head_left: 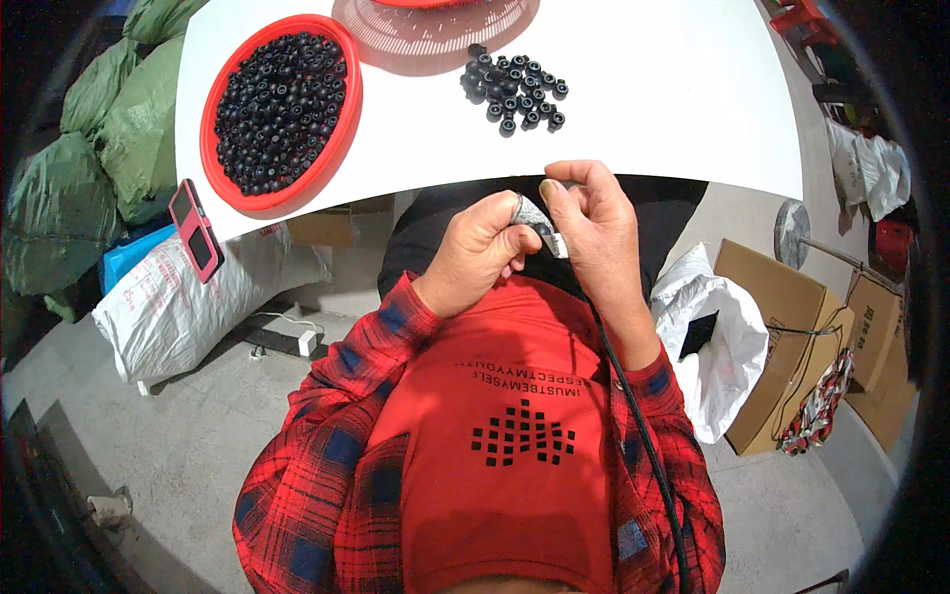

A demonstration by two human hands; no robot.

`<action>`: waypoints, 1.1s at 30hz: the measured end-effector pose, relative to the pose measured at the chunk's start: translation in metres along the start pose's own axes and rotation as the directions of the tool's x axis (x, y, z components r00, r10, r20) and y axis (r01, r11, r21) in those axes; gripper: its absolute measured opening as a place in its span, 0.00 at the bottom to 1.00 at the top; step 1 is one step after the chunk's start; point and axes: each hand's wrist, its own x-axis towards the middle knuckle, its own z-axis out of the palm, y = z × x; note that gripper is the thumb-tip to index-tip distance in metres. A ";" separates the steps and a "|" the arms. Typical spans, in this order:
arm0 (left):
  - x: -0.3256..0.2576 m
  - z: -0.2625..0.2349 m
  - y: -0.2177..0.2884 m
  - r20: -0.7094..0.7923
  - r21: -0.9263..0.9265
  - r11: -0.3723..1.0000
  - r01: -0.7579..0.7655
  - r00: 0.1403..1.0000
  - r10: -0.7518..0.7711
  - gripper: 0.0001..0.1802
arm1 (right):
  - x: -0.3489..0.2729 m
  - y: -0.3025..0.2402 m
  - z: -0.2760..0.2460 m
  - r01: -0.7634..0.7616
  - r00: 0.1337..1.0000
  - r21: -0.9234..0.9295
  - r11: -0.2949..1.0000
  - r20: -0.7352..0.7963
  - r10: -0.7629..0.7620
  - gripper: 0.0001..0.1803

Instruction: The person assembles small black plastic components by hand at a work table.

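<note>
Just in front of the table's near edge, above my lap, my two hands are close together. My left hand (pixel 479 241) is closed around a small grey speckled piece (pixel 535 220), which looks like fabric and has a white end. My right hand (pixel 603 226) sits against that white end, its fingers curled and its thumb up near the bent index finger. Whatever lies in the right fingers is too small or hidden to name. Beyond the hands, a loose group of small black ring-ended parts (pixel 515 87) lies on the white table (pixel 653 109).
A red round tray (pixel 353 109) full of similar black parts stands at the table's left. A red and clear basket (pixel 435 40) is at the far edge. A pink phone case (pixel 198 233) juts at the left corner. Sacks (pixel 198 307) and cardboard boxes (pixel 782 337) flank me.
</note>
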 end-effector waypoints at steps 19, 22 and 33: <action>0.002 -0.002 -0.011 0.058 -0.293 0.948 0.120 0.992 -0.108 0.10 | 0.007 0.008 -0.017 0.033 0.994 -0.075 0.997 -0.098 -0.040 0.11; 0.001 -0.003 -0.010 0.022 -0.331 0.938 0.103 0.995 -0.102 0.10 | 0.001 -0.006 -0.024 -0.134 0.990 0.008 0.991 0.045 0.134 0.14; 0.003 -0.006 -0.010 -0.006 -0.369 0.928 0.055 0.998 -0.061 0.11 | -0.012 -0.014 -0.031 0.014 0.942 0.016 1.000 0.335 -0.018 0.08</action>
